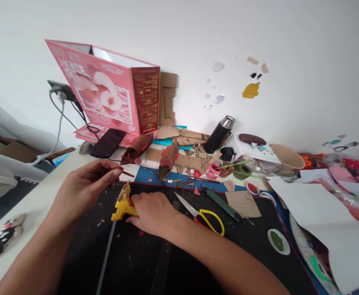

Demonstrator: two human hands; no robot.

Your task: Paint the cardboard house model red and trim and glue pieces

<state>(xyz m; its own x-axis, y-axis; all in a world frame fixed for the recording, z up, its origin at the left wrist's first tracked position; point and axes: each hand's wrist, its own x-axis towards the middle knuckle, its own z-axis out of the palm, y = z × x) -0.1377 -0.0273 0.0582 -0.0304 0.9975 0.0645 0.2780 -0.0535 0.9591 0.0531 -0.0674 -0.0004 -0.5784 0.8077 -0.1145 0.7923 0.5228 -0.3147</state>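
My left hand is closed, pinching a small thin reddish-brown strip between thumb and fingers. Just right of it and lower, my right hand is wrapped around the handle of a yellow hot glue gun. The gun's nozzle points up and away, close below the strip; whether they touch I cannot tell. A long glue stick runs out of its back end toward me. Beyond my hands lie two brown painted, curved pieces, one on the left and one in the middle.
Scissors with yellow handles and a dark green tool lie right of my right hand on the black mat. Behind stand a pink box and a black flask. A phone lies at left. Cardboard scraps cover the back.
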